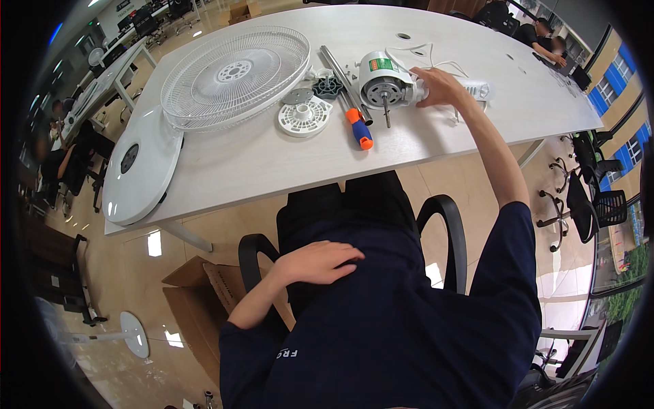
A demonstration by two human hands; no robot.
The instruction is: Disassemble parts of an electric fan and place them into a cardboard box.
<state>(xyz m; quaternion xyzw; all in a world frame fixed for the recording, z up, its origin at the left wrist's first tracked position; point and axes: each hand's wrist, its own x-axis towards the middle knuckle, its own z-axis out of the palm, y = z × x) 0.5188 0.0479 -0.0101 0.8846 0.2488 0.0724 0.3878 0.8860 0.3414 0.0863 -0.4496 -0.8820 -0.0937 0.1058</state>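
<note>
My right hand (439,86) reaches out over the white table (259,160) and grips the neck of a white fan motor unit (383,83), which lies on its side with its shaft pointing toward me. My left hand (320,262) rests flat on my dark shirt at my stomach, holding nothing. Left of the motor lie a metal pole (344,82) and an orange and blue screwdriver (358,128). A round white slotted plastic part (304,116) and a white fan grille (235,75) sit further left.
A round white fan base (139,170) overhangs the table's left edge. An open cardboard box (204,300) stands on the floor to my left, with a white stand (129,334) beside it. I sit in a black armchair (443,225). Other people sit at desks far left and far right.
</note>
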